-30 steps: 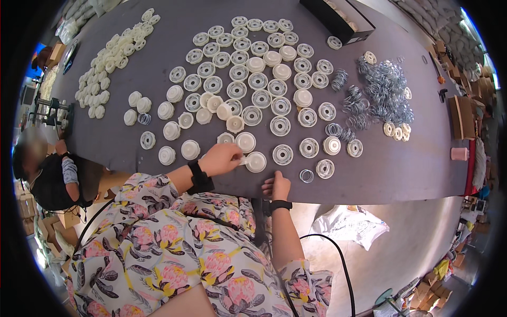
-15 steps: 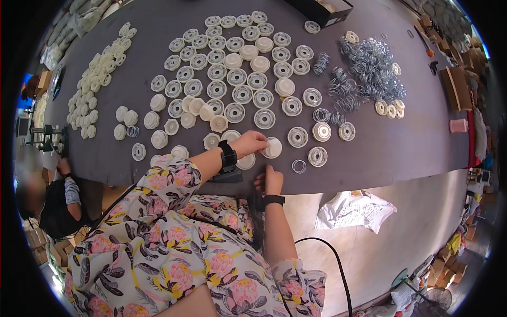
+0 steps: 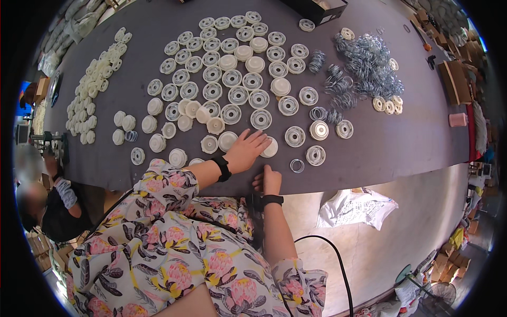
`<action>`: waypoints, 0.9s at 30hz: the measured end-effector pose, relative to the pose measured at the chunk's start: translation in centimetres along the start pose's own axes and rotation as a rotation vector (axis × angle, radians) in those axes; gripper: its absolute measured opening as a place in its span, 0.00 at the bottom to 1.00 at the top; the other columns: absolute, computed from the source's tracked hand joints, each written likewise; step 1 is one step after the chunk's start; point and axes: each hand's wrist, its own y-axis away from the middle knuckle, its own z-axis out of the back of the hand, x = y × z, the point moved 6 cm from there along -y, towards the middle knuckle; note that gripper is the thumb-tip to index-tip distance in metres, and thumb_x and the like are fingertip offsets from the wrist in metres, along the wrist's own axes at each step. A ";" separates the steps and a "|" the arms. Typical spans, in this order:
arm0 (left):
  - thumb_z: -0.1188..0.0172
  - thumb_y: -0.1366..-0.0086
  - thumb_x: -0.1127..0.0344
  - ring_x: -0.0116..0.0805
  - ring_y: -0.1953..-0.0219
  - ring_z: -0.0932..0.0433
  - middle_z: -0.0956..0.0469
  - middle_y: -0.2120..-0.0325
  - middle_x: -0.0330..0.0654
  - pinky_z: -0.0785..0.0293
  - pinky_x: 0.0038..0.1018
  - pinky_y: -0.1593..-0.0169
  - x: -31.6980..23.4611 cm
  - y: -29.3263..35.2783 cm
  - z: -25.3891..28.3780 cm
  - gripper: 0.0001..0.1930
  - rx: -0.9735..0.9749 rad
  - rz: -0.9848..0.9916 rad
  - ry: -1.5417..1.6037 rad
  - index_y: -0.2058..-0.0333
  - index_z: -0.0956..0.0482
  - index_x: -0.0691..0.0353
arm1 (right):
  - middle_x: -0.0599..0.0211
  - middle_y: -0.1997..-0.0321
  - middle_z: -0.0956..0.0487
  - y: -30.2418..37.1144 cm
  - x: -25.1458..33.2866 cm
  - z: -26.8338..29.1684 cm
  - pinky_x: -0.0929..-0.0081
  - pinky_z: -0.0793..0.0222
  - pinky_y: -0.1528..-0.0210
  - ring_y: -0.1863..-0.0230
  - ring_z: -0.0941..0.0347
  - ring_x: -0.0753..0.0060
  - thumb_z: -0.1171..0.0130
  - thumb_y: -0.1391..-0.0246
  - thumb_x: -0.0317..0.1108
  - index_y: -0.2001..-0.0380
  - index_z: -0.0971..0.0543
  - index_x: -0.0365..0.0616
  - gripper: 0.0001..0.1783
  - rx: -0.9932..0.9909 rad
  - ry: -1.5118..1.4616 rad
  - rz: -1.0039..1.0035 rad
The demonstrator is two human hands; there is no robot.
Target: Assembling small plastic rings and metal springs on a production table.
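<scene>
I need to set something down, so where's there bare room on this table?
Widest is the grey tabletop between the coil springs, the pink cylinder and the near edge. A narrower strip, upper left, separates the cream ring pile from the white plastic discs. It's crowded with discs mid-table, beyond the left hand.

Left fingers (image 3: 257, 140) extended, right fingers (image 3: 259, 183) curled

Small workshop, assembly type: long grey counter (image 3: 364, 150) carries rows of white round parts (image 3: 228, 62) plus a heap of metal coils (image 3: 369, 61) at the right. Sacks (image 3: 82, 21) pile up far left, cardboard boxes (image 3: 442, 268) stack along the right side. Second person (image 3: 62, 214) sits at left, near a dark metal fixture (image 3: 48, 138).
</scene>
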 end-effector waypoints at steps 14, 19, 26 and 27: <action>0.39 0.53 0.67 0.41 0.48 0.36 0.33 0.53 0.46 0.42 0.37 0.47 -0.5 -1.8 0.5 0.28 0.061 -0.049 0.115 0.50 0.34 0.58 | 0.56 0.87 0.26 0.2 0.0 -0.2 0.74 0.37 0.91 0.91 0.30 0.65 0.55 0.49 0.41 0.85 0.27 0.30 0.23 -0.016 -0.010 -0.012; 0.36 0.56 0.65 0.42 0.52 0.34 0.32 0.58 0.44 0.41 0.36 0.50 0.8 -1.5 -0.1 0.27 -0.020 0.129 0.247 0.54 0.32 0.58 | 0.57 0.88 0.27 0.0 -0.1 0.0 0.74 0.37 0.91 0.91 0.30 0.65 0.55 0.49 0.41 0.86 0.27 0.30 0.23 -0.002 -0.014 -0.036; 0.36 0.57 0.65 0.39 0.56 0.32 0.31 0.62 0.42 0.41 0.36 0.52 -0.7 -0.8 -0.5 0.24 0.188 0.050 0.108 0.59 0.31 0.57 | 0.56 0.88 0.27 0.4 0.2 -0.1 0.73 0.37 0.91 0.91 0.31 0.64 0.55 0.49 0.42 0.86 0.27 0.29 0.24 -0.006 -0.017 -0.010; 0.36 0.57 0.65 0.39 0.56 0.32 0.31 0.63 0.42 0.40 0.35 0.53 -0.4 -0.3 -0.5 0.23 0.207 0.069 0.056 0.59 0.30 0.57 | 0.55 0.87 0.27 0.3 0.1 -0.1 0.73 0.37 0.91 0.91 0.31 0.64 0.55 0.49 0.41 0.85 0.28 0.29 0.24 -0.007 -0.018 -0.008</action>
